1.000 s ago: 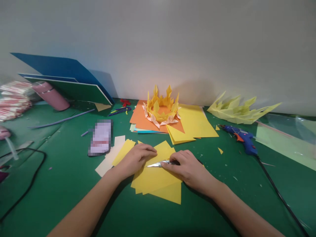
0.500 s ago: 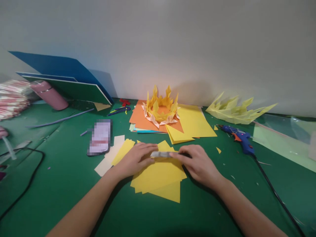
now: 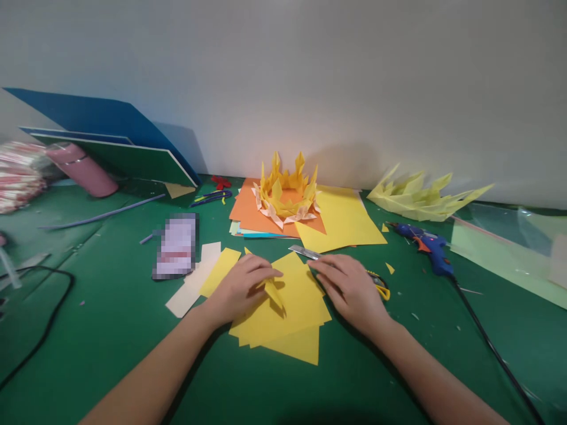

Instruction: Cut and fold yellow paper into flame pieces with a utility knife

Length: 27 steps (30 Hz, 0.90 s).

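My left hand (image 3: pixel 245 286) pinches a small folded piece of yellow paper (image 3: pixel 275 295) between thumb and fingers, just above a loose stack of yellow paper sheets (image 3: pixel 292 336). At the right edge of that stack, my right hand (image 3: pixel 352 289) is closed over a utility knife (image 3: pixel 303 252). Its metal blade points left past my fingertips, and the yellow and black handle end shows behind the hand. The middle of the knife is hidden under my palm. Pale pink paper strips (image 3: pixel 188 292) and a yellow strip (image 3: pixel 221 271) lie left of my left hand.
A folded-paper crown (image 3: pixel 287 206) stands on orange paper (image 3: pixel 243 203) at the back. Right of it are a pale yellow folded-paper piece (image 3: pixel 425 200) and a blue glue gun (image 3: pixel 436 254) with its cord. A phone (image 3: pixel 177 245) and pink bottle (image 3: pixel 84 171) are left.
The knife has moved away from the left hand, toward the back right, and its blade now lies beyond the stack. The folded yellow piece now shows under my left fingers.
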{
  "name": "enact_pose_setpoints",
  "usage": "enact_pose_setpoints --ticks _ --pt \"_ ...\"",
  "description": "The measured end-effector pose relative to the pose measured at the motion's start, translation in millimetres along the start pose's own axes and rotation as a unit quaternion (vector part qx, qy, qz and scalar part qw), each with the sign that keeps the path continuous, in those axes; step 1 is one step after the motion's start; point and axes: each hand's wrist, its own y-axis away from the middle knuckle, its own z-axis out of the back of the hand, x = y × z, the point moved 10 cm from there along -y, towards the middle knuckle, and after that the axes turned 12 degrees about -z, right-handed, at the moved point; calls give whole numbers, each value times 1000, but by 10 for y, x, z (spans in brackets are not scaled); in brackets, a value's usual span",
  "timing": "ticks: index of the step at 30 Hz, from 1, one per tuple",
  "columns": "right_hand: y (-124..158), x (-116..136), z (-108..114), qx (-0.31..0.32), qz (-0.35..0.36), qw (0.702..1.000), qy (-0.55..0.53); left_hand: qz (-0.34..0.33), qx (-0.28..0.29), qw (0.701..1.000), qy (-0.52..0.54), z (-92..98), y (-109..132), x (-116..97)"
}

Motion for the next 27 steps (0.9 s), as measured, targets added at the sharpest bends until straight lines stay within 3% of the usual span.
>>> enact_pose_setpoints --ticks 2,5,7,10,14,16,18,22,24,27 --pt "22 163 -80 51 10 995 -81 -31 -34 999 -11 54 -22 -78" --pt "50 304 -256 147 -31 972 -179 -71 -82 994 -19 124 -49 -223" --pt "65 367 -308 176 -48 956 -228 -80 -101 991 -19 141 -61 -287" --pt "62 366 -276 151 -58 952 -260 -79 -108 991 -21 140 -67 -317" --pt "35 130 -197 73 -125 942 -302 -74 -127 989 -13 199 -40 -282" --pt "26 -78 -149 23 -185 916 -355 -28 -147 988 -21 272 2 -165" --pt "36 -312 -49 -52 -237 886 -395 60 -183 980 -48 395 100 34" --pt "81 -699 144 -156 -303 859 -381 229 -249 937 -88 649 383 403" --pt "79 -824 179 -157 -324 869 -338 289 -222 923 -122 705 449 515" --pt "17 -854 242 -141 -296 923 -200 372 -147 898 -185 749 493 612"
